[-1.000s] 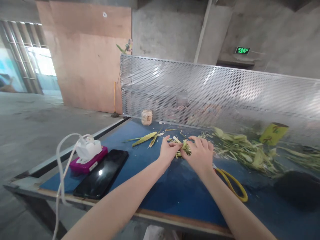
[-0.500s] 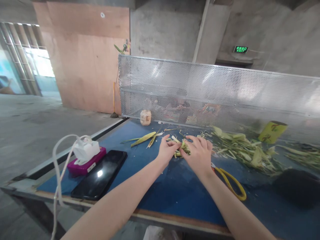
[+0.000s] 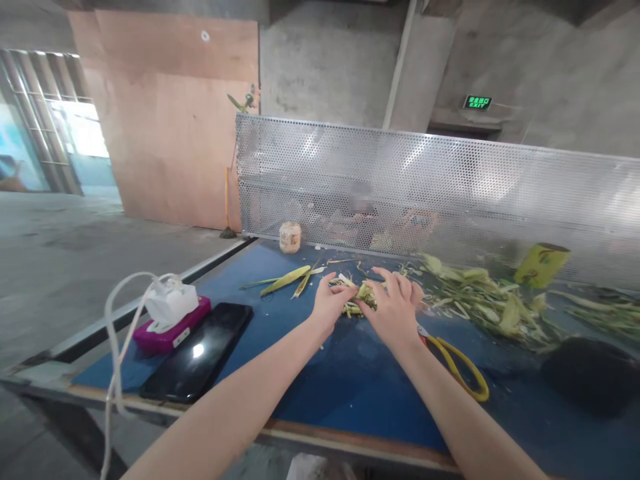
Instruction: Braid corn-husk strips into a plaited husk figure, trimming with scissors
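Observation:
Both my hands meet at the middle of the blue table. My left hand pinches one end of a small bundle of green and yellow leaf strips. My right hand grips the other end, its remaining fingers spread above it. The bundle lies just above the table top between the two hands. Yellow-handled scissors lie beside my right wrist.
A black phone, a magenta box and a white charger with cable lie at the left. Loose leaves, a heap of green trimmings, a small jar, a yellow cup, a perforated metal screen. A person sits behind it.
The hands stay together on the leaf bundle, with only slight finger movement. The view shifted a little.

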Available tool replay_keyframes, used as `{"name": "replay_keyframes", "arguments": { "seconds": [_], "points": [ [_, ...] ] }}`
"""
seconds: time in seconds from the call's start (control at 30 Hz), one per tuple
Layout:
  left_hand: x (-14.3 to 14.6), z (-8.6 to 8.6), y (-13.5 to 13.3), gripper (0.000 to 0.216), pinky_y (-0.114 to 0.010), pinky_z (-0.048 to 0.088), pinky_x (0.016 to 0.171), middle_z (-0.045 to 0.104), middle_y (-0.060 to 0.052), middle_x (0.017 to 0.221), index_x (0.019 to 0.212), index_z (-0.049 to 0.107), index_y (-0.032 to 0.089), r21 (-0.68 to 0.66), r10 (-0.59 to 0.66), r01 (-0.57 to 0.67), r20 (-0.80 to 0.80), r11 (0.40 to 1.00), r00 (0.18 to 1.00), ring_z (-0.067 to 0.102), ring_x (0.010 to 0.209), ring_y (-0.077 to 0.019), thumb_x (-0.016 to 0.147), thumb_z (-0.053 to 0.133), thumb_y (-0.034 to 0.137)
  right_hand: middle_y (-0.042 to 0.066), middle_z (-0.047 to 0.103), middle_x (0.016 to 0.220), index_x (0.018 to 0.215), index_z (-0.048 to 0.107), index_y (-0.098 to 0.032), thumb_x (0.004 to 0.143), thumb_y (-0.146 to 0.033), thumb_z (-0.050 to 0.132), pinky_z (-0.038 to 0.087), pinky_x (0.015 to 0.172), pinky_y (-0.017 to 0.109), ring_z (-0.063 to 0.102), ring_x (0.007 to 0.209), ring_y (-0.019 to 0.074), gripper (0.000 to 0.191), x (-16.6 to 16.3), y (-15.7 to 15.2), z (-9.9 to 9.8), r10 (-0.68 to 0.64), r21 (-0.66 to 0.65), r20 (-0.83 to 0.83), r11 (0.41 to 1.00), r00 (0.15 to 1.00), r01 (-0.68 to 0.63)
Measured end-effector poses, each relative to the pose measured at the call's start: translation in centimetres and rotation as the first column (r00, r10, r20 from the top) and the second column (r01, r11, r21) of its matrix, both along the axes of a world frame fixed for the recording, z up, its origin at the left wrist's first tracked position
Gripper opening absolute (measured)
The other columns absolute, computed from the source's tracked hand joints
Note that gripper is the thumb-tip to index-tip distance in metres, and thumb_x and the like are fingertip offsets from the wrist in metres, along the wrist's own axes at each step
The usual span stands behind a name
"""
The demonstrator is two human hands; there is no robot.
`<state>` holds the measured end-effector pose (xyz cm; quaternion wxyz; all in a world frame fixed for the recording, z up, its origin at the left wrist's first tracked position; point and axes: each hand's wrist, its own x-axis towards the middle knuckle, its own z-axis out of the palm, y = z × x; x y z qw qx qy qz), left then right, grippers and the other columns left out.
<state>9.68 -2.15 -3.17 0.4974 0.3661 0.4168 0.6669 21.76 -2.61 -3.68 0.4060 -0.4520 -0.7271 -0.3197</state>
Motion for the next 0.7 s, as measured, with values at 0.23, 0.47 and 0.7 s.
{"name": "replay_keyframes", "arguments": {
  "seconds": [0.23, 0.47, 0.7],
  "points": [
    [0.16, -0.09, -0.18, 0.066, -0.022, 0.042, 0.062, 0.058, 0.005, 0.051, 0.114, 0.036, 0.007, 0.047, -0.029, 0.03, -0.011, 0.998, 1.0, 0.053, 0.05, -0.0071, 0.057, 0.068, 0.009, 0.007, 0.056, 0.109, 0.076, 0.06, -0.017, 0.076, -0.035, 0.051, 0.02, 0.087, 0.04, 0.039, 0.101, 0.0242, 0.02, 0.21, 0.21, -0.1, 0.032, 0.017, 0.038, 0.999, 0.999, -0.033],
    [0.18, 0.4, -0.49, 0.065, -0.022, 0.042, 0.063, 0.058, 0.005, 0.05, 0.115, 0.035, 0.007, 0.078, -0.038, 0.039, -0.009, 0.996, 0.999, 0.054, 0.051, -0.0076, 0.058, 0.065, 0.005, 0.008, 0.056, 0.11, 0.073, 0.058, -0.016, 0.08, -0.034, 0.046, 0.02, 0.086, 0.038, 0.039, 0.101, 0.0225, 0.023, 0.29, 0.25, -0.46, 0.074, 0.032, 0.106, 0.996, 0.992, -0.078],
    [0.23, -0.07, -0.17, 0.058, -0.02, 0.041, 0.058, 0.055, 0.008, 0.048, 0.109, 0.038, 0.01, 0.151, -0.032, 0.035, -0.018, 0.988, 0.999, 0.05, 0.047, -0.0065, 0.057, 0.064, 0.007, 0.008, 0.058, 0.107, 0.072, 0.056, -0.016, 0.078, -0.041, 0.046, 0.018, 0.086, 0.04, 0.04, 0.097, 0.023, 0.027, -0.31, -0.13, -0.12, -0.016, 0.052, 0.073, 0.999, 0.997, 0.012]
  ]
}}
